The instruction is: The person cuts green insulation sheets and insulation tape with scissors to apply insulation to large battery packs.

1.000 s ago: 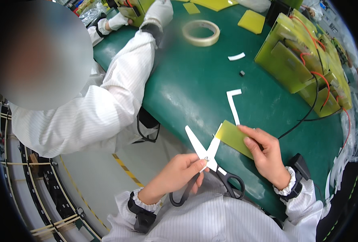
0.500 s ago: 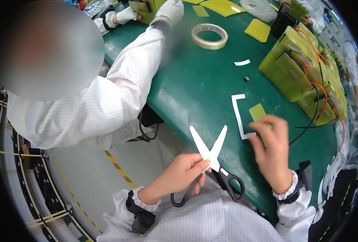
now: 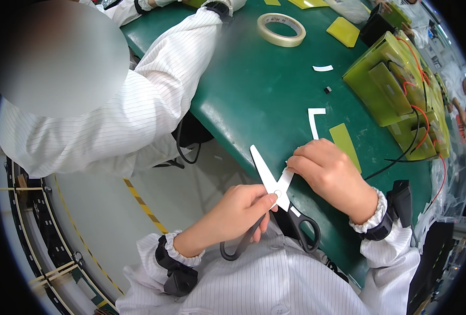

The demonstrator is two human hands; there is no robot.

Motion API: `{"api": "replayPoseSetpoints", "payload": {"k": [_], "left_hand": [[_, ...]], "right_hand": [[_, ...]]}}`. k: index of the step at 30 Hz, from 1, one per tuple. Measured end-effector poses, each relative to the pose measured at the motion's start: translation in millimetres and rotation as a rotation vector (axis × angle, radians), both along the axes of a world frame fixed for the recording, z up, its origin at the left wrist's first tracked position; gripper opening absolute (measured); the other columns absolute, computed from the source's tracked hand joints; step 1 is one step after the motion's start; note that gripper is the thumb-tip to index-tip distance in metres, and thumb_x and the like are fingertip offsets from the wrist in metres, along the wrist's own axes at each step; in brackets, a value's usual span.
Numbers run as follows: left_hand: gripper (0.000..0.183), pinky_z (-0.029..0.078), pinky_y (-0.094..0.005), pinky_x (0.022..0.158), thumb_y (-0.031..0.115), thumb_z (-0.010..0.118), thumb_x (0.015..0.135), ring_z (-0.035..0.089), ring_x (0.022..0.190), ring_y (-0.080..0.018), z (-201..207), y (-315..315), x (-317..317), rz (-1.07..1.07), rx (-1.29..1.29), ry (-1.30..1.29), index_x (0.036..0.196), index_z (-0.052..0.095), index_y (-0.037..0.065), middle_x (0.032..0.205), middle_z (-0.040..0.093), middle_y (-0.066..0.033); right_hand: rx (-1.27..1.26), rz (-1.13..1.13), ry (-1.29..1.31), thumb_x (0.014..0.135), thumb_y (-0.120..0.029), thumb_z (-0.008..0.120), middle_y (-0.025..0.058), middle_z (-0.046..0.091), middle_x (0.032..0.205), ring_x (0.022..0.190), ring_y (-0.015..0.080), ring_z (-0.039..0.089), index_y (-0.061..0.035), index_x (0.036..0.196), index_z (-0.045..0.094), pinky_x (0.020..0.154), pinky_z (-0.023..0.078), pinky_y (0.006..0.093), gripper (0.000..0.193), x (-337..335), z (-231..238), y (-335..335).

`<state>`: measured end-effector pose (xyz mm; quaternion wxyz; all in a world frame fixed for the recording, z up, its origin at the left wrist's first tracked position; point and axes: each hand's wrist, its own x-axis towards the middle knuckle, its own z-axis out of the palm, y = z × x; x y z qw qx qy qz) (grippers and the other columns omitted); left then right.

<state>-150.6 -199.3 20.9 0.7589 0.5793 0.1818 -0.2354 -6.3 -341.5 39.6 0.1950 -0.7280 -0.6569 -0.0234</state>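
My left hand [image 3: 241,210] grips a pair of scissors [image 3: 267,173] at the pivot, thumb and fingers pinched around it. The scissors have white blades and black loop handles and hang over the edge of the green table [image 3: 254,84], close to my chest. My right hand [image 3: 332,176] is curled over the right blade, hiding its tip; the left blade points up and away, uncovered. A flat yellow-green strip [image 3: 346,142] lies on the table just beyond my right knuckles. A white L-shaped strip [image 3: 314,119] lies beside it.
A co-worker's white striped sleeve [image 3: 154,100] leans on the table's left edge. A tape roll [image 3: 281,29] lies at the back. Yellow-green assemblies with red and black wires [image 3: 401,89] fill the right side. A small white scrap [image 3: 322,68] and black bit [image 3: 327,90] lie between.
My right hand has laid the yellow-green strip on the table and come back onto the scissors' right blade. My left hand has kept its grip on the scissors.
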Motion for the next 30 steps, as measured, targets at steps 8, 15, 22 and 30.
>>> {"api": "replayPoseSetpoints", "payload": {"k": [8, 15, 22, 30], "left_hand": [[0.028, 0.041, -0.0226, 0.042, 0.019, 0.041, 0.094, 0.054, 0.044, -0.0112, 2.6, 0.2, 1.6, -0.024, 0.014, -0.004, 0.086, 0.052, -0.005, 0.058, 0.054, -0.0052], [0.028, 0.041, -0.0227, 0.042, 0.019, 0.041, 0.094, 0.054, 0.044, -0.011, 1.4, 1.2, 0.6, -0.008, -0.004, 0.004, 0.086, 0.053, -0.005, 0.059, 0.054, -0.0049], [0.027, 0.041, -0.023, 0.042, 0.019, 0.041, 0.094, 0.053, 0.044, -0.0114, 2.0, -0.2, 0.9, -0.012, -0.011, 0.007, 0.086, 0.052, -0.005, 0.059, 0.054, -0.0054], [0.028, 0.042, -0.0231, 0.042, 0.02, 0.041, 0.094, 0.053, 0.043, -0.0116, 0.0, 0.3, 0.4, -0.009, -0.008, -0.003, 0.086, 0.052, -0.005, 0.059, 0.054, -0.0063]], "right_hand": [[0.022, -0.082, 0.109, 0.066, -0.004, 0.061, 0.0075, 0.053, 0.072, 0.069, 0.0233, 0.054, -0.002, 0.076, 0.056, 0.062, 0.045, 0.0322, 0.011, -3.6, -3.7, 1.8], [0.015, -0.207, 0.418, 0.071, -0.006, 0.066, 0.0091, 0.057, 0.073, 0.07, 0.0265, 0.056, -0.0016, 0.075, 0.057, 0.06, 0.046, 0.0342, 0.011, 2.1, -3.2, 0.6], [0.046, -0.165, 0.372, 0.069, -0.006, 0.067, 0.0087, 0.056, 0.071, 0.069, 0.0265, 0.056, -0.0019, 0.074, 0.057, 0.061, 0.046, 0.0354, 0.012, 2.3, -5.9, 2.0], [0.022, -0.248, 0.522, 0.069, -0.006, 0.067, 0.0094, 0.055, 0.07, 0.067, 0.0267, 0.056, -0.0022, 0.072, 0.058, 0.059, 0.045, 0.0354, 0.011, 4.4, -5.6, 1.2]]}}
